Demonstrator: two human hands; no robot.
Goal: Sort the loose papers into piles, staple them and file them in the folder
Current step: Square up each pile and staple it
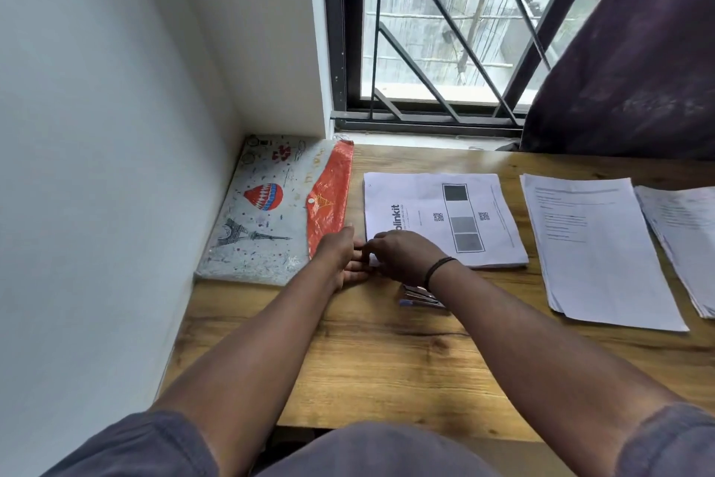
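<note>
Lettering "linkit" is read on the top sheet of the paper pile, laid on the desk beside the folder. Its near-left corner is pinched by the curled fingers of the right hand, while the left hand is laid beside it, fingers fairly straight and together. A stapler is partly hidden under the right wrist.

The folder lies flat at about 10 o'clock on the surface, in the corner against the wall. It is a plastic envelope with a hot-air balloon and tower print, and its orange flap is closed with a snap button. Just to its right, at 12 o'clock, lies a pile of papers whose top sheet shows grey squares and two QR codes. At 2 o'clock lies a second pile with printed text, and at 3 o'clock a third pile, partly cut by the picture edge. The stapler lies near the first pile's near-left corner, mostly hidden.
</note>
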